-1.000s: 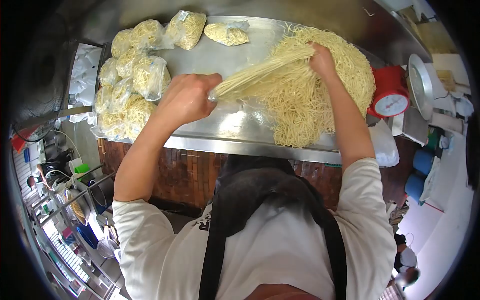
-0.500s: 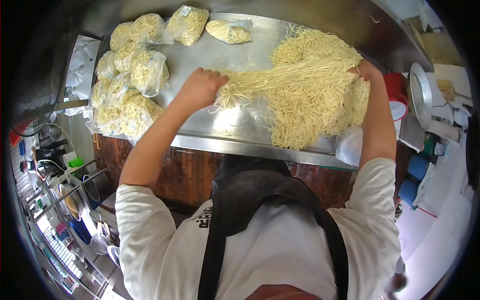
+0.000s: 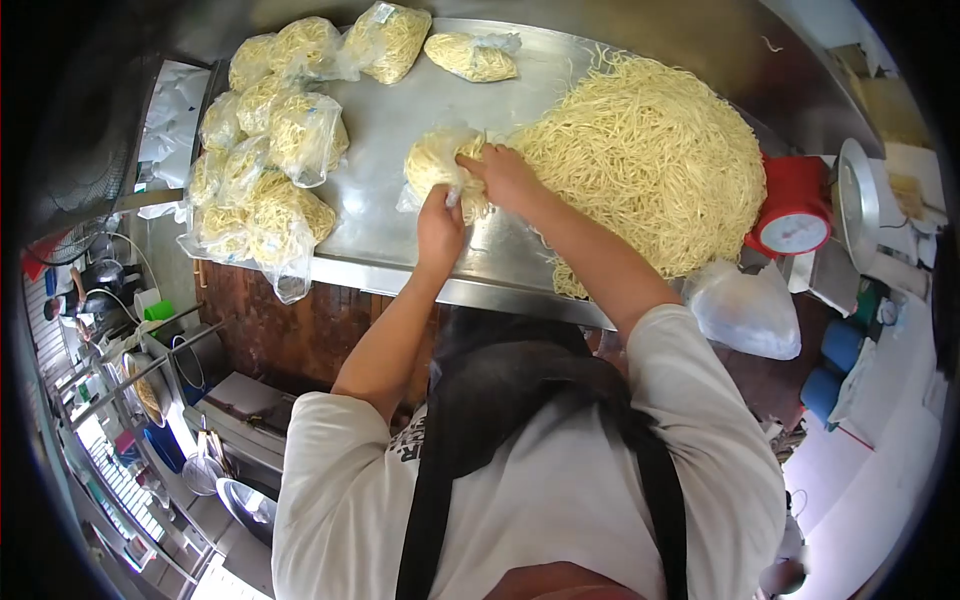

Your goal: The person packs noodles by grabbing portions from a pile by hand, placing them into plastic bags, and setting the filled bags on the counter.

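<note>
Hands (image 3: 441, 232) (image 3: 508, 180), apart earlier, now converge (on bagged noodles (image 3: 428, 160)).

A red scale (image 3: 785, 185) with a round white dial sits by the right end of the bench (image 3: 385, 125), a round metal dish (image 3: 857, 205) beside it. Two blue objects (image 3: 842, 345), too small to identify, stand beyond. Brown tiles (image 3: 290, 330) show below; at left, a green cup (image 3: 158, 311) and a wire strainer (image 3: 202, 476) crowd near metal rails (image 3: 150, 372).
</note>
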Available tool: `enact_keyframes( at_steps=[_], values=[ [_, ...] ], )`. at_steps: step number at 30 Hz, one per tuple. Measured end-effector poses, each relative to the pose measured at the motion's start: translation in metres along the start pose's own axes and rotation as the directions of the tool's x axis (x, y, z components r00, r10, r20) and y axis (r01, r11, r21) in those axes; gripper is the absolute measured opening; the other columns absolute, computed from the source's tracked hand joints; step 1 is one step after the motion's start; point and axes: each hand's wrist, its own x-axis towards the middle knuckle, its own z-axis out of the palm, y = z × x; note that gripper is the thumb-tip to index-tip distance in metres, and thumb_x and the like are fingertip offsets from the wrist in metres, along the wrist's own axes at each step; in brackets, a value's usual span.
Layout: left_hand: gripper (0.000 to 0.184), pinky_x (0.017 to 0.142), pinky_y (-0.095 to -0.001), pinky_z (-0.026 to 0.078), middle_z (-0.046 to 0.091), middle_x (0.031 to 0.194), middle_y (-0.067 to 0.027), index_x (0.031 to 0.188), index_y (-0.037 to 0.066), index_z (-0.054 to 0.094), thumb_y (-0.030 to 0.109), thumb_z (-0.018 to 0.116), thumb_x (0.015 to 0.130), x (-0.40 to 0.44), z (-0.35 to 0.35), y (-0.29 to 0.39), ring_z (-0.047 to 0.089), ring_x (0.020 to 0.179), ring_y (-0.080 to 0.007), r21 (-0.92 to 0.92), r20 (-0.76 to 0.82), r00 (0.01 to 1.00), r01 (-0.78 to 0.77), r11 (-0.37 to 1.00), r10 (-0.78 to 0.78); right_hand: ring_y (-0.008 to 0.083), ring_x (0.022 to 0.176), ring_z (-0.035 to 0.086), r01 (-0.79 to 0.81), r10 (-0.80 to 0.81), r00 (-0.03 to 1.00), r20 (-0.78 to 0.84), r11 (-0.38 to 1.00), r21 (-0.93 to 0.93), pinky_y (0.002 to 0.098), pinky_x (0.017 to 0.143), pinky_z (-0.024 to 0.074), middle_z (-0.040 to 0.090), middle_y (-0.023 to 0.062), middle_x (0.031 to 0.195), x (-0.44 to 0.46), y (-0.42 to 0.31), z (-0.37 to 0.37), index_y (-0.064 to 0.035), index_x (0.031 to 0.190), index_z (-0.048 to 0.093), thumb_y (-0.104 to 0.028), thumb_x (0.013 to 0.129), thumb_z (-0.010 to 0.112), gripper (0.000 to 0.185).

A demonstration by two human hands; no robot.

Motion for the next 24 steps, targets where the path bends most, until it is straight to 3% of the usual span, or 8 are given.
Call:
enact_keyframes(
  at_steps=[7,9,11,12,13,18,21,24],
  values=[
    [0.009,0.069,-0.0381,0.05,0.062,0.081,-0.0188,0.099,0.0,0.056,0.0,0.055,0.09,-0.038,0.009,0.088,0.062,0.076,-0.0347,-0.116,0.048,0.906,-0.414,0.903,0.421,0.0301,0.083,0.063,-0.318,0.326,0.927,0.186,0.416,0.852,0.0397,0.077,0.0516,0.068,0.016,0.096,0.029,-0.016,-0.011,-0.0064,0.132,0.052,-0.023,0.093,0.061,0.043],
    [0.009,0.07,-0.0349,0.051,0.064,0.081,-0.0152,0.101,0.0,0.058,0.002,0.056,0.092,-0.037,0.009,0.097,0.064,0.076,-0.029,-0.299,0.121,0.946,-0.254,0.92,0.3,0.0296,0.08,0.062,-0.268,0.272,0.959,0.079,0.788,0.554,0.0396,0.074,0.0514,0.068,0.0144,0.093,0.021,-0.004,0.014,-0.0057,0.128,0.055,-0.022,0.093,0.06,0.039],
    [0.012,0.072,-0.0323,0.051,0.065,0.08,-0.0116,0.104,0.0,0.059,0.003,0.057,0.093,-0.016,-0.004,0.083,0.065,0.076,-0.0241,-0.488,0.218,0.973,0.043,0.872,0.074,0.03,0.08,0.063,-0.291,0.254,0.953,0.162,0.629,0.721,0.0378,0.071,0.0515,0.067,0.0166,0.093,-0.012,-0.008,-0.002,-0.0043,0.12,0.059,-0.015,0.09,0.059,0.032],
    [0.023,0.076,-0.0311,0.051,0.066,0.085,-0.0091,0.113,0.001,0.059,0.005,0.061,0.091,-0.005,-0.018,0.071,0.063,0.083,-0.0194,-0.483,0.197,0.974,-0.004,0.876,0.113,0.0302,0.08,0.063,-0.307,0.245,0.948,0.204,0.536,0.786,0.037,0.07,0.0516,0.066,0.0176,0.093,-0.029,-0.01,-0.011,-0.0035,0.116,0.062,-0.011,0.088,0.059,0.029],
    [0.029,0.084,-0.0349,0.049,0.065,0.095,-0.0107,0.117,0.001,0.057,0.008,0.063,0.09,0.008,-0.036,0.057,0.063,0.091,-0.0218,-0.292,0.147,0.966,-0.164,0.942,0.213,0.0296,0.08,0.064,0.084,-0.026,0.991,-0.13,0.881,0.465,0.0361,0.069,0.0518,0.066,0.018,0.094,-0.048,-0.001,-0.016,-0.0037,0.113,0.063,-0.008,0.086,0.059,0.027],
    [0.051,0.109,-0.0544,0.032,0.055,0.128,-0.0154,0.128,0.003,0.05,0.014,0.066,0.081,0.036,-0.018,0.035,0.049,0.125,-0.0318,0.464,0.377,0.76,-0.649,0.603,0.529,0.0363,0.1,0.062,-0.253,0.309,0.945,-0.111,0.901,0.352,0.0408,0.089,0.0506,0.065,0.019,0.108,-0.11,0.028,-0.04,-0.006,0.112,0.067,-0.002,0.081,0.057,0.033],
    [0.045,0.103,-0.0547,0.039,0.063,0.117,-0.0183,0.12,0.003,0.057,0.014,0.062,0.077,0.058,0.021,-0.004,0.058,0.113,-0.0336,0.568,0.559,0.703,-0.711,0.416,0.439,0.0352,0.126,0.047,-0.265,0.295,0.938,-0.183,0.949,0.171,0.0428,0.107,0.0377,0.051,0.0171,0.136,-0.114,0.02,-0.029,-0.0058,0.125,0.059,0.001,0.078,0.059,0.048],
    [0.032,0.087,-0.0474,0.051,0.068,0.094,-0.0202,0.104,0.004,0.064,0.012,0.063,0.073,0.072,0.001,0.029,0.065,0.093,-0.0355,0.462,0.669,0.738,-0.507,0.728,0.088,0.0367,0.139,0.031,-0.193,0.165,0.952,-0.258,0.977,-0.088,0.0479,0.116,0.0245,0.037,0.0145,0.149,-0.11,-0.003,-0.024,-0.005,0.132,0.054,0.002,0.076,0.061,0.057]
  ],
)
